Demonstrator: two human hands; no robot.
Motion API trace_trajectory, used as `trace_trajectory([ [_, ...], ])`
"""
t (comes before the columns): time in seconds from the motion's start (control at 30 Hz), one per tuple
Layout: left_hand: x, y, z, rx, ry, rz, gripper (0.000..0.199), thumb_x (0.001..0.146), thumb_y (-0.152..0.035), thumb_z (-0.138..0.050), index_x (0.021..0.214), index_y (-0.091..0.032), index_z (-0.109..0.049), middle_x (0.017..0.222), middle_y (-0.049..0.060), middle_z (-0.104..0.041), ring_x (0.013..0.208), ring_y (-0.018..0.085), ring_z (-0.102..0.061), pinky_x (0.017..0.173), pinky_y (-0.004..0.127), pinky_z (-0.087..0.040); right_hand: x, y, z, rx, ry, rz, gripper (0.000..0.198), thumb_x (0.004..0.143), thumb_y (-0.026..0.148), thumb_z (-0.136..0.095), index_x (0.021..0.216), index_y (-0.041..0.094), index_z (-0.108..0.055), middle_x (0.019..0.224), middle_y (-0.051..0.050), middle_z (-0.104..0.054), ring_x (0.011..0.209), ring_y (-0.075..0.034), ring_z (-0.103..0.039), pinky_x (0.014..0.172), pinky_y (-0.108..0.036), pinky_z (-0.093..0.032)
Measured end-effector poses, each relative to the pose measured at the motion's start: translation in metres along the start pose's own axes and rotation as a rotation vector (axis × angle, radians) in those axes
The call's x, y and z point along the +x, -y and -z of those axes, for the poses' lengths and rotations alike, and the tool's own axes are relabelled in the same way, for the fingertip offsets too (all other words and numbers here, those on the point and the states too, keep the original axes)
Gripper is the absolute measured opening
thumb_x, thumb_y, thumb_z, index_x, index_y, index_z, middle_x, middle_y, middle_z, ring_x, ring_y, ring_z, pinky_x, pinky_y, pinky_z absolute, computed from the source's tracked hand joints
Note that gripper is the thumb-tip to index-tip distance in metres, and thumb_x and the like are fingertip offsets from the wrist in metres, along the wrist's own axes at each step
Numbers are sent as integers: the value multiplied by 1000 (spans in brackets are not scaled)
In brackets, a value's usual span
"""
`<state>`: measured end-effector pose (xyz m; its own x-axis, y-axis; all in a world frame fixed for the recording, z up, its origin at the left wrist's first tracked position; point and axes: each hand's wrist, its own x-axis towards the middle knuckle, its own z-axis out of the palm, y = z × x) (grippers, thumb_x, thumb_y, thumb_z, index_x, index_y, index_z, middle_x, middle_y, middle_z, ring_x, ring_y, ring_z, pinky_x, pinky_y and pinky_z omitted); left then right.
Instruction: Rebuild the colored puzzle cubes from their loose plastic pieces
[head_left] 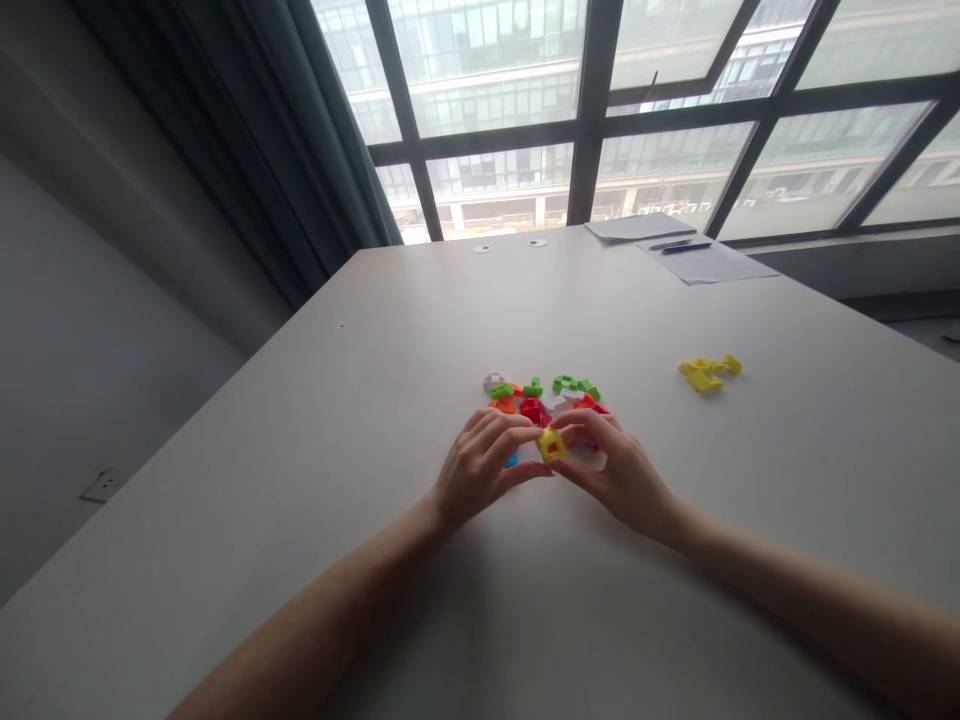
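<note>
Between the fingertips of both hands is a small yellow plastic piece (pixel 552 445) with a square hole in its face. My left hand (pixel 484 460) pinches it from the left, thumb below and fingers above. From the right, my right hand (pixel 615 465) grips the same piece between thumb and fingers. Just behind the hands lies a loose group of small plastic pieces: green ones (pixel 576 386), red ones (pixel 532 410), orange ones (pixel 504 405) and white ones (pixel 562 401). A blue piece (pixel 512 459) shows partly behind my left fingers. My hands hide part of the group.
A cluster of yellow pieces (pixel 709 373) lies apart on the right of the white table (pixel 315 430). Papers (pixel 705 262) with dark pens (pixel 685 247) rest at the far right edge. Beyond the table are windows, and a dark curtain (pixel 247 130) hangs on the left.
</note>
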<state>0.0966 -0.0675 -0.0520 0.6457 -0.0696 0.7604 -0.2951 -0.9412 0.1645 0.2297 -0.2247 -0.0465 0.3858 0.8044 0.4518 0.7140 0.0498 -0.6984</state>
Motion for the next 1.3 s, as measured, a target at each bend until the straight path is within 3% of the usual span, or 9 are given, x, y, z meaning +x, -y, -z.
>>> trace_trajectory([
  [0.27,-2,4,-2,-55,26,92,23,90,-26,-60,113,-21,-59,100,6,-69,92,18,-62,83,34,-48,4,-3,4,48,4,18,15,87,33,-61,98,23,-59,92,-3,-72,84,-18,-68,77,-31,-53],
  [0.43,-1,4,0,-22,105,134,24,92,-27,-57,116,-22,-59,105,7,-68,96,19,-61,85,34,-46,5,-6,6,38,24,44,14,88,31,-60,99,23,-64,94,-3,-72,86,-18,-67,78,-32,-54],
  [0.63,-1,4,-1,-9,113,150,24,92,-31,-56,114,-21,-58,104,7,-67,98,20,-60,86,34,-46,7,-9,7,46,-14,157,15,87,31,-62,100,24,-62,105,-7,-67,101,-21,-63,90,-37,-52],
  [0.83,0,3,-2,-6,130,153,24,93,-35,-54,110,-19,-57,104,8,-65,102,21,-59,89,35,-45,10,-10,13,-79,18,209,15,85,31,-65,98,24,-61,96,-4,-70,90,-19,-66,84,-35,-53],
  [0.97,-2,4,-2,5,153,200,32,95,-40,-49,119,-19,-53,114,10,-63,109,23,-56,91,36,-43,29,-24,55,-129,173,168,26,87,41,-62,105,24,-66,103,-6,-71,92,-20,-67,82,-34,-54],
  [1.13,-2,6,-3,-31,163,339,33,97,-38,-42,123,-19,-50,118,11,-60,108,23,-55,93,38,-43,47,-81,151,-216,106,-79,44,75,59,-67,99,22,-71,98,-8,-72,80,-20,-67,72,-35,-55],
  [1.2,-1,7,-3,-51,159,367,33,98,-38,-41,124,-19,-49,116,11,-60,106,23,-56,92,37,-43,44,-110,189,-230,82,-250,48,68,57,-73,96,19,-73,95,-11,-73,78,-20,-68,70,-33,-54],
  [1.3,-1,8,-4,-60,136,379,32,98,-38,-41,123,-19,-49,111,10,-61,102,22,-56,91,37,-44,34,-146,229,-370,97,-410,37,63,41,-80,89,16,-76,86,-15,-74,73,-20,-70,64,-29,-51],
])
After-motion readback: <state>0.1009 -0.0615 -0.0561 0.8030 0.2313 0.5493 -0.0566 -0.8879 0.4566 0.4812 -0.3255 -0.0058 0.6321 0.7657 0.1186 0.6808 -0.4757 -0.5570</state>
